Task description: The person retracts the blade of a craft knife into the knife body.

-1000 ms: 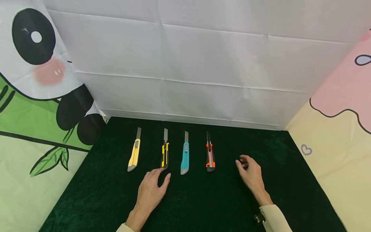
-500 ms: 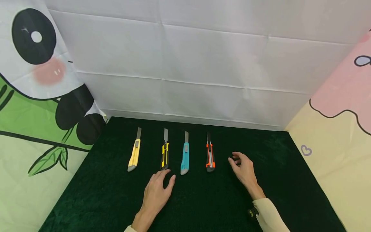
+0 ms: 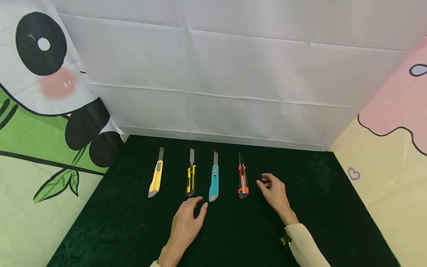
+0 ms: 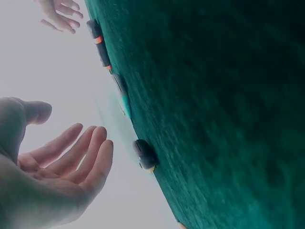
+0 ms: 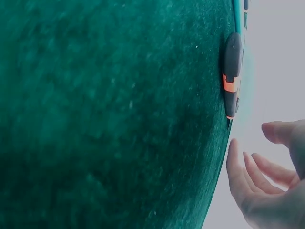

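Lined up on the dark green cloth are a pale yellow utility knife, a black-and-yellow utility knife, a teal utility knife and an orange-and-black utility knife, all with blades out and pointing away. My left hand hovers just below the near ends of the black-and-yellow and teal knives, holding nothing. Its fingers look loosely bent in the left wrist view. To the right of the orange-and-black knife is my right hand, apart from it, fingers relaxed and nothing held.
Green cloth covers the table. A white sheet rises behind it. Printed fabric with a panda hangs on the left, and pink and cream fabric on the right.
My left hand has shifted right and slightly nearer, off the black-and-yellow knife's end. My right hand has moved left toward the orange-and-black knife. The knives stay put.
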